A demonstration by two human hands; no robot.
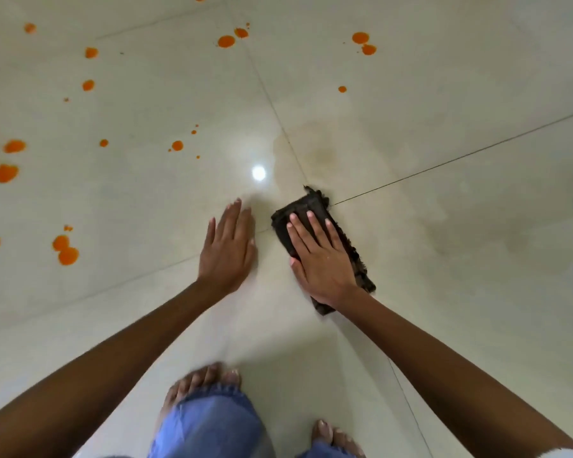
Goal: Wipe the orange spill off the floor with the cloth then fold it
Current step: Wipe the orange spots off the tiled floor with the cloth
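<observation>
A dark brown cloth [311, 209], folded into a narrow strip, lies on the pale tiled floor [444, 292] near a tile joint. My right hand [321, 256] presses flat on top of it, fingers spread, covering its middle. My left hand [227, 249] rests flat on the bare floor just left of the cloth, holding nothing. Orange spill drops [226, 41] are scattered over the left and far parts of the floor, with bigger blobs at the left edge [6, 172] and lower left [68, 255]. A faint damp smear [321, 153] shows beyond the cloth.
My bare feet [205, 381] and blue jeans [209, 424] are at the bottom centre. A bright ceiling-light reflection [258, 173] sits on the glossy tile just beyond my left hand. Dark grout lines cross the floor.
</observation>
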